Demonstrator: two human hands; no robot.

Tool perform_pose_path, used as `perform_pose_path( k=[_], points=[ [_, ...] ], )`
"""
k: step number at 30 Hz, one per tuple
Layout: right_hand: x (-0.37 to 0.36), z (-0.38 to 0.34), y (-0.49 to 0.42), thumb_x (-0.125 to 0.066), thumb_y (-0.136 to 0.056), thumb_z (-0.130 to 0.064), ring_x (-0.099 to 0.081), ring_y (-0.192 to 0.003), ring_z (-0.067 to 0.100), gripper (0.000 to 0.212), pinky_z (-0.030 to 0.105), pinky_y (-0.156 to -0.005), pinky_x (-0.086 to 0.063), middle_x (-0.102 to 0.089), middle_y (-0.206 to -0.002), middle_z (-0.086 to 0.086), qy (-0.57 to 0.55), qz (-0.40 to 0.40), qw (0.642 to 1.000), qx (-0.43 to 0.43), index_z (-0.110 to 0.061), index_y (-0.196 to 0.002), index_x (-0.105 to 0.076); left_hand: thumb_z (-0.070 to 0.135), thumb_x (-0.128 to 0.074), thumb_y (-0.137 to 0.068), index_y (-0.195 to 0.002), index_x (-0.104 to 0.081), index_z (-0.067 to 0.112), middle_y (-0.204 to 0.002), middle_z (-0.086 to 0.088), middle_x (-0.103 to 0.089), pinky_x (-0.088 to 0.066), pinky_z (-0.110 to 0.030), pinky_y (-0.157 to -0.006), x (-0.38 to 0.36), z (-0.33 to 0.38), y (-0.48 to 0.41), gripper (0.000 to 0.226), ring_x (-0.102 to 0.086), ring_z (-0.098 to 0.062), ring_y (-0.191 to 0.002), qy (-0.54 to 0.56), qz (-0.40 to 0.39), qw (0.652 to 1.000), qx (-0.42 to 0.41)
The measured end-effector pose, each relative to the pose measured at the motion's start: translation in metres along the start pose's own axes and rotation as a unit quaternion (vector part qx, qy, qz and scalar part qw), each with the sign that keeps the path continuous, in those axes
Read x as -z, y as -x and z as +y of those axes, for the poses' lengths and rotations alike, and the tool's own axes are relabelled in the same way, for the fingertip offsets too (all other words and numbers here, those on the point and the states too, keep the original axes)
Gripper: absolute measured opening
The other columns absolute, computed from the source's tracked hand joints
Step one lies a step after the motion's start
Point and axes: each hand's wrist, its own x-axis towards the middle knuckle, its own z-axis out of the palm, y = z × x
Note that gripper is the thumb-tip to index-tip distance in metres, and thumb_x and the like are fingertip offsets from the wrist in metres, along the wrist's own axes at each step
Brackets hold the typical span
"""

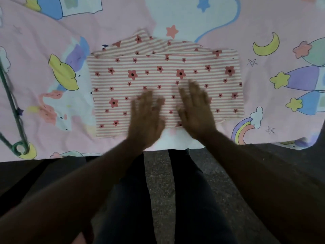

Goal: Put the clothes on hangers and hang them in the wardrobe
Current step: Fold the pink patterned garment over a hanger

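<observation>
Pink-striped, flower-printed folded cotton garment lies soft, light and floppy under both flat, unclenched hands, left hand and right hand; best pinched at the fold beyond the fingertips.

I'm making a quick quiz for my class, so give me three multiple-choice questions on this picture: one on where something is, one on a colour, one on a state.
1. Where does the green hanger lie?
A. On the bedsheet, left of the garment
B. On top of the garment
C. On the floor

2. What colour are the stripes of the striped garment?
A. Blue and white
B. Pink and white
C. Green and yellow

3. How are the left hand and the right hand?
A. Both gripping the hanger
B. One lifting the garment high
C. Both spread, fingers straight, over the garment

Answers: 1 A, the hanger rests at the left edge, apart from the garment. 2 B, pink stripes with red flowers. 3 C, both palms face down, though blurred.
</observation>
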Motion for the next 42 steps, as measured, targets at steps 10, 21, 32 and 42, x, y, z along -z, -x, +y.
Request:
perform_pose_path(
  k=[10,21,32,42],
  points=[
    [-0.005,0.039,0.012,-0.037,-0.099,-0.047,-0.016,-0.150,0.031,0.060,0.048,-0.120,-0.007,-0.021,-0.161,0.014,0.046,-0.009,0.999,0.014,-0.020,-0.153,-0.032,0.060,-0.035,-0.098,-0.150,-0.036,0.018,-0.157,-0.016,-0.026,-0.017,-0.058,-0.116,-0.008,-0.025,0.028,0.066,-0.021,-0.034,-0.147,-0.058,-0.053,0.996,0.045],
    [-0.022,-0.063,-0.042,-0.036,-0.094,-0.047,-0.023,-0.147,0.036,0.065,0.057,-0.117,-0.018,-0.027,-0.157,0.021,0.004,-0.092,0.980,0.179,-0.013,-0.149,-0.038,0.030,-0.041,-0.098,-0.140,-0.044,0.006,-0.145,-0.020,-0.042,-0.036,-0.045,-0.107,0.038,-0.086,0.027,0.049,-0.041,-0.036,-0.132,0.118,0.107,0.929,0.334],
    [-0.012,-0.122,-0.211,-0.039,-0.097,-0.055,-0.004,-0.151,0.035,0.069,0.054,-0.118,-0.001,-0.006,-0.163,0.017,0.144,-0.060,0.965,0.211,-0.022,-0.156,-0.022,0.048,-0.052,-0.095,-0.106,-0.055,0.011,-0.098,-0.007,-0.068,-0.040,-0.029,-0.076,0.063,-0.131,-0.001,0.039,-0.062,-0.028,-0.096,0.262,0.062,0.845,0.463],
    [-0.044,-0.160,-0.181,-0.025,-0.100,-0.054,-0.026,-0.147,0.032,0.068,0.054,-0.119,-0.016,-0.028,-0.158,0.017,0.129,-0.059,0.925,0.352,-0.010,-0.150,-0.036,0.024,-0.071,-0.087,-0.089,-0.060,0.006,-0.076,-0.005,-0.065,-0.051,-0.025,-0.050,0.066,-0.150,0.043,0.021,-0.063,-0.021,-0.066,0.381,-0.111,0.837,0.377]
  ],
)
